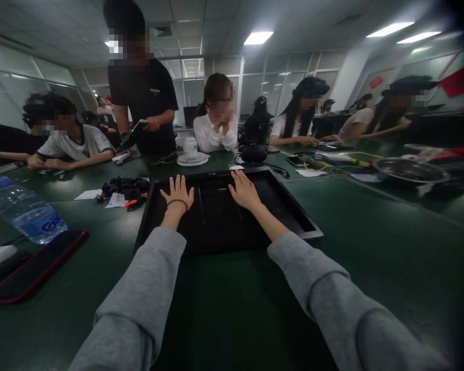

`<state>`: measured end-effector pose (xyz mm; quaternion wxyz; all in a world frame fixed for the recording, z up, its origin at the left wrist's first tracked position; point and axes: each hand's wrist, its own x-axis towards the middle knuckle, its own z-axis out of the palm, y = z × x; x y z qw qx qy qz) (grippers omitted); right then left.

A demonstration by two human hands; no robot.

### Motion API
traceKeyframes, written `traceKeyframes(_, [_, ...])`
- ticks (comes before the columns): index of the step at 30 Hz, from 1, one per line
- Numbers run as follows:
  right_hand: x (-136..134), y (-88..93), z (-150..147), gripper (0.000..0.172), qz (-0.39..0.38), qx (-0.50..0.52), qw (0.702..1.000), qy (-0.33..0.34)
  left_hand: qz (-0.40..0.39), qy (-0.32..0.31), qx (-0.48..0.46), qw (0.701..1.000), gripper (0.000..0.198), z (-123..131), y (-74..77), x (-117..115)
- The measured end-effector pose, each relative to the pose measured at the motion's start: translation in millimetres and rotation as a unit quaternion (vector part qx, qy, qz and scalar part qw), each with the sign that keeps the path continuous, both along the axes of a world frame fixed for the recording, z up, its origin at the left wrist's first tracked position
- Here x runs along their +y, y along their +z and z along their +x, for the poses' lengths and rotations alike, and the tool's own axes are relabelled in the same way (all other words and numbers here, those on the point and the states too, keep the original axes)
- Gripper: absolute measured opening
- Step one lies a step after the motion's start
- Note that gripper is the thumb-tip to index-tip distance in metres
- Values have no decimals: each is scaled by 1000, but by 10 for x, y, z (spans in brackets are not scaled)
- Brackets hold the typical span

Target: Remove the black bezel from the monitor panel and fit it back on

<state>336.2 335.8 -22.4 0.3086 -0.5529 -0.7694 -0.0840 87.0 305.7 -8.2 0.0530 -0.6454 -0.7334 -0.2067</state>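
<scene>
Both of the person's hands lie flat on a black monitor point(224, 216) that rests face up on the green desk point(371, 247) right in front of them. The left hand point(178, 195) sits palm down near the far left part of the dark screen, fingers spread and straight, a thin band around its wrist; it grips nothing. The right hand point(244, 191) lies just beside it toward the middle of the far edge, also palm down with the fingers fanned open, pinching nothing. Grey sleeves point(147, 288) cover both forearms. To the left of the monitor lie a heap of black parts point(126, 186), a few slips of white paper point(88, 195) and an orange-handled tool point(136, 202). Nearer the left edge a clear water bottle point(25, 210) lies on its side, touching or just over a dark red-edged tablet point(34, 265). Beyond the monitor stands a small white fan point(192, 153), and a black headset point(254, 150) rests near it. Off to the right a metal bowl point(410, 170) sits among yellow and blue cables point(328, 161). Other people sit along the far side of the desk, and one stands holding a flat dark device point(133, 135).
</scene>
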Motion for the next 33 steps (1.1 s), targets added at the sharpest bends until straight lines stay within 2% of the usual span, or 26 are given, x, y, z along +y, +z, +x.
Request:
traceKeyframes(7, [-87, -45, -25, 63, -5, -17, 1000, -26, -22, -8, 2, 1000, 70, -1, -28, -208])
traceKeyframes(12, [-244, 34, -44, 64, -49, -28, 998, -42, -80, -34, -2, 996, 69, 7, 129, -405])
traceKeyframes(15, [-449, 77, 196, 67, -61, -20, 995, -71, -100, -46, -3, 994, 73, -186, 279, -573])
traceKeyframes(17, [-639, 62, 510, 69, -18, 3, 992, -125, -12, -1, -9, 1000, 69, -451, 312, -738])
traceKeyframes(19, [-841, 21, 878, 69, -6, 38, 981, -188, 45, 54, -29, 997, 70, -775, 257, -937])
traceKeyframes(20, [-935, -2, 1051, 65, -33, 69, 975, -210, 29, 70, -48, 996, 71, -931, 199, -1044])
traceKeyframes(21, [-1019, -23, 1202, 58, -71, 103, 969, -211, -7, 60, -71, 996, 71, -1068, 130, -1153])
traceKeyframes(23, [-1151, -50, 1413, 47, -132, 159, 964, -166, -68, 34, -102, 992, 58, -1251, -18, -1366])
traceKeyframes(25, [-1245, -59, 1502, 42, -159, 192, 961, -120, -77, 8, -102, 992, 47, -1307, -134, -1557])
traceKeyframes(27, [-1332, -63, 1516, 43, -164, 209, 959, -101, -62, 0, -95, 994, 45, -1278, -197, -1713])
traceKeyframes(30, [-1496, -97, 1519, 43, -164, 246, 952, -82, -53, 17, -118, 991, 46, -1220, -213, -1883])
traceKeyframes(33, [-1717, -154, 1580, 42, -138, 310, 940, -40, -65, 17, -156, 985, 47, -1278, -220, -2007])
